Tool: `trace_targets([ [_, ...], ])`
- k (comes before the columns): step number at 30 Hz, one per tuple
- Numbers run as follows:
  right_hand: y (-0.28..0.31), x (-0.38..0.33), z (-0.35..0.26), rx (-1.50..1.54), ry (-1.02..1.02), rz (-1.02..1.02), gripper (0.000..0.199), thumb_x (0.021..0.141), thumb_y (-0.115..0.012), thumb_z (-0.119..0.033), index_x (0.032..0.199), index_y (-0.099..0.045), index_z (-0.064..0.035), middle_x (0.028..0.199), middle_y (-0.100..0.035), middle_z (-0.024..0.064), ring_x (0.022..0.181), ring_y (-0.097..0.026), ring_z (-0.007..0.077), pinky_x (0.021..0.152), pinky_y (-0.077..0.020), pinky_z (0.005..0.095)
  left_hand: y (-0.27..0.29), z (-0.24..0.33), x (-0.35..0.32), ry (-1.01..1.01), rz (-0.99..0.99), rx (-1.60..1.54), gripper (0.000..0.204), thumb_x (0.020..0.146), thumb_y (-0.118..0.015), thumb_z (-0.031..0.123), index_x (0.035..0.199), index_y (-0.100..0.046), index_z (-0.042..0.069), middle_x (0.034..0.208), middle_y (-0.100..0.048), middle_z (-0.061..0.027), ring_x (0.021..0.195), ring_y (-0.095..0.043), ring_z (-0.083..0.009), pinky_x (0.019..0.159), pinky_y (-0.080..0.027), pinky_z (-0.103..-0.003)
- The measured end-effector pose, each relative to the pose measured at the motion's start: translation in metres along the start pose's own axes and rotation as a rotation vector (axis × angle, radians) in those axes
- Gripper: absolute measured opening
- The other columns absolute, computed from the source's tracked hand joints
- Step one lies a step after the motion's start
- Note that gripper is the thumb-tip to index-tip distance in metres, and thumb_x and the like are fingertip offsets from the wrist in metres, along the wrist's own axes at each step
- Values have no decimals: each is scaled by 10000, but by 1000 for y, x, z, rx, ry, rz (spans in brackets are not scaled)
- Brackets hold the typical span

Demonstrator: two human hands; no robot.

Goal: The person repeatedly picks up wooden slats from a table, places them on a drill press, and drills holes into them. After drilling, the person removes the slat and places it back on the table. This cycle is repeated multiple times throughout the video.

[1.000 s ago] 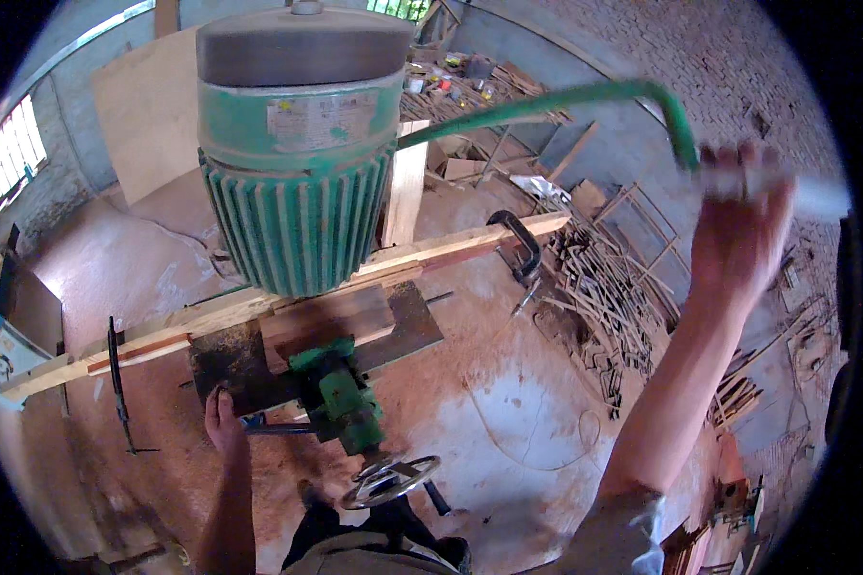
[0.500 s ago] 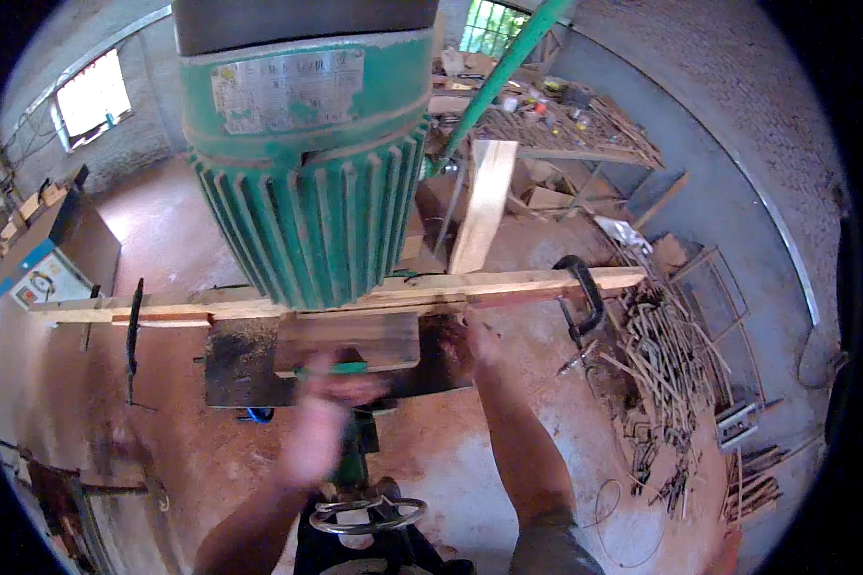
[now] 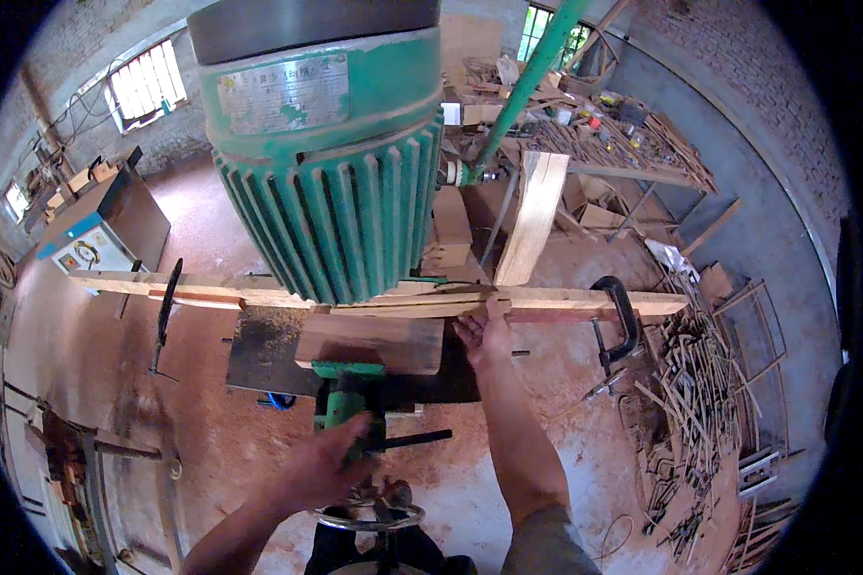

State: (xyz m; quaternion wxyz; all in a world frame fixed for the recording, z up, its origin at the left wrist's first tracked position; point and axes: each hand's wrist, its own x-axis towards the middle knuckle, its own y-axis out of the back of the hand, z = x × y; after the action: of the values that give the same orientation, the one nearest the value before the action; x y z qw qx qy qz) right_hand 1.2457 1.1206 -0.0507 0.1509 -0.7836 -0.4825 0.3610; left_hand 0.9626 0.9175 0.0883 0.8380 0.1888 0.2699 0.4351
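Two hands are at the machine. Your right hand [image 3: 484, 333] lies flat on the long plank [image 3: 393, 299], fingers spread, pressing its near edge where it crosses the machine surface [image 3: 268, 350]. Your left hand [image 3: 324, 465] is blurred beside the green column [image 3: 347, 407] and black lever [image 3: 414, 441]; you cannot tell whether its grip is closed. Just below sits a handwheel [image 3: 369, 517]. Overhead the big green motor [image 3: 331, 192] blocks the plank's middle. One black clamp [image 3: 618, 321] holds the plank's right end, another clamp [image 3: 165, 307] stands left. Scrap wood [image 3: 700, 402] crowds the floor right; sawdust floor left lies open.
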Motion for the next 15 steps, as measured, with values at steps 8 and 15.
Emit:
trace_targets([
  [8,24,-27,-122,42,255,131,365,922,-574,-467,1009,-528,-115,865,-576,59,724,-578,227,646,-555,435,-24,-70,-81,12,427,-518,616,892,-612,14,1441,-332,17,1206,-604,-163,1113,-598,-237,881,-518,-358],
  [15,-13,-170,-109,74,254,-366,352,992,-465,-407,1116,-570,-94,990,-644,37,996,-613,230,785,-562,419,-24,-66,-127,-178,633,-659,612,913,-607,36,1451,-315,16,1190,-608,-151,1079,-604,-240,933,-488,-360],
])
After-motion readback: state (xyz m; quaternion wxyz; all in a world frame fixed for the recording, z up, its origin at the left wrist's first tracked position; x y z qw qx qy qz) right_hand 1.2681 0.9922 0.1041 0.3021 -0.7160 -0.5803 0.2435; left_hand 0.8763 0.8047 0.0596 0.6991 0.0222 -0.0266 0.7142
